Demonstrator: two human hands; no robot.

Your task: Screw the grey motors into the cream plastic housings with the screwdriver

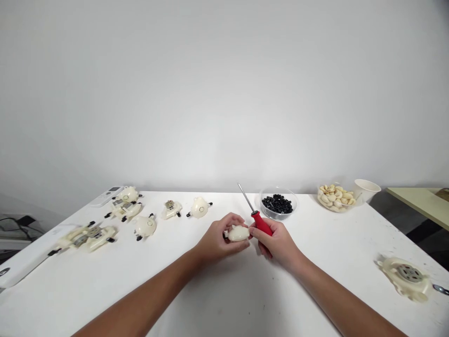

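Note:
My left hand (pixel 220 236) is closed around a small cream plastic housing (pixel 238 233), held just above the white table near the middle. A dark bit shows at the housing's left end. In my right hand (pixel 278 243) is a screwdriver with a red handle (pixel 261 222); its metal shaft points up and to the left, away from the housing. The fingertips of my right hand also touch the right end of the housing. What lies on the housing's underside is hidden by my fingers.
Several similar cream housings with black tabs (pixel 145 226) lie at the left. Behind my hands stands a clear bowl of small black parts (pixel 278 204). At the back right are a tub of cream pieces (pixel 336 197) and a paper cup (pixel 366 187). Another cream housing (pixel 405 277) lies at the right.

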